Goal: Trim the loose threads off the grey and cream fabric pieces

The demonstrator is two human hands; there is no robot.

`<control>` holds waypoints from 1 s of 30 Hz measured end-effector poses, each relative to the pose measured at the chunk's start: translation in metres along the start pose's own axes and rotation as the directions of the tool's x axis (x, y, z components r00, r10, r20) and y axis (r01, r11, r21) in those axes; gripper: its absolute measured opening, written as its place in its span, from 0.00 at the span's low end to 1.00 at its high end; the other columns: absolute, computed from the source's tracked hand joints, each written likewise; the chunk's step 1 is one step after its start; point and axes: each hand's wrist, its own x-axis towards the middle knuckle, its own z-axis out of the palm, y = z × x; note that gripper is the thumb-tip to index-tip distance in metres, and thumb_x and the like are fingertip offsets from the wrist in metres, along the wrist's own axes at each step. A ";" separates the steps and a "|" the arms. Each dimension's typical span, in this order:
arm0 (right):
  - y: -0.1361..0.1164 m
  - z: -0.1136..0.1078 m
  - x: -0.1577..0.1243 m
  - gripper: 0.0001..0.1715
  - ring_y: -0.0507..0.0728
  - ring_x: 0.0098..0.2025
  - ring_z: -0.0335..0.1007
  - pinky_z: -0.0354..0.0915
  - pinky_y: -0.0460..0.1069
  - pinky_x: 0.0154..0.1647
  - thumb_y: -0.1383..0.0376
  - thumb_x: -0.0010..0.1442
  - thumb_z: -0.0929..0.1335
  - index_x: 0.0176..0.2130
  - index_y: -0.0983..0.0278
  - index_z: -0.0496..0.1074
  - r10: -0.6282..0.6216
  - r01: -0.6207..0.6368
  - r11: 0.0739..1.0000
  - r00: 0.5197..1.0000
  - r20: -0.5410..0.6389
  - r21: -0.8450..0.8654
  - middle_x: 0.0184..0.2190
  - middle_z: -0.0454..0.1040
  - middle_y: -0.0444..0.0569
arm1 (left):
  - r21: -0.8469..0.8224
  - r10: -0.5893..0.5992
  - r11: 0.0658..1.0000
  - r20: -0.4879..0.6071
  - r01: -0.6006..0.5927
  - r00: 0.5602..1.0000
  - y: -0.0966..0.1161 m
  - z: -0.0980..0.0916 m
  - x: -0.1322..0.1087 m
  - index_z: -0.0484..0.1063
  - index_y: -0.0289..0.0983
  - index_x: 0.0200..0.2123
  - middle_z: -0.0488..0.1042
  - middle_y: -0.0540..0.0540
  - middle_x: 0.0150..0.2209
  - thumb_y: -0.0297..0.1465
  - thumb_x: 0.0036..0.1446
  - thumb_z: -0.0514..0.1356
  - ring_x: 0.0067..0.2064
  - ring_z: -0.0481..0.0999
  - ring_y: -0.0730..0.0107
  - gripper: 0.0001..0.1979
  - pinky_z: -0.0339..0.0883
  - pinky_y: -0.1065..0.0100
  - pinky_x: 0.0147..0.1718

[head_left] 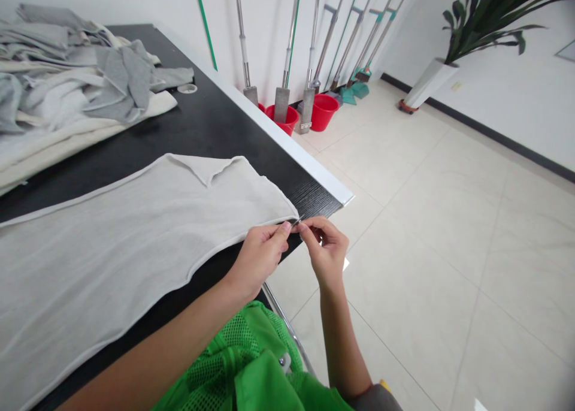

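A long piece of light grey knit fabric point(135, 237) lies spread over the black table, its edges rolled, with one flap folded over near the far end. Its narrow corner reaches my hands at the table's near right corner. My left hand point(260, 256) pinches that corner between thumb and forefinger. Right beside it, my right hand point(327, 246) is closed in a pinch, its fingertips almost touching the left ones. Something thin and dark shows between the fingertips; it is too small to name.
Rumpled grey and cream fabrics point(112, 81) are heaped at the table's point(202, 120) far left, near a white tape roll point(187, 88). Mops point(282, 102) and red buckets point(324, 111) stand along the wall. A potted plant point(429, 84) stands on the tiled floor point(449, 219).
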 end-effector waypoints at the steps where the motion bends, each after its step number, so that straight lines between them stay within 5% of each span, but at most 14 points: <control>1: 0.000 0.000 0.000 0.06 0.53 0.30 0.68 0.59 0.48 0.29 0.65 0.60 0.70 0.30 0.62 0.77 0.002 -0.002 1.000 1.000 0.000 0.001 0.28 0.76 0.46 | 0.001 0.001 1.000 -0.001 -0.001 1.000 0.000 0.000 0.000 0.69 0.34 0.28 0.52 0.58 0.21 0.48 0.56 0.62 0.19 0.44 0.84 0.21 0.33 0.74 0.16; 30: 0.005 -0.002 0.001 0.06 0.53 0.30 0.67 0.59 0.48 0.29 0.64 0.59 0.70 0.30 0.62 0.76 -0.024 0.024 1.000 1.000 -0.006 -0.004 0.28 0.76 0.47 | -0.011 -0.030 0.999 0.020 0.031 0.999 0.001 0.000 0.002 0.66 0.35 0.27 0.55 0.56 0.22 0.46 0.58 0.60 0.18 0.45 0.84 0.19 0.32 0.73 0.16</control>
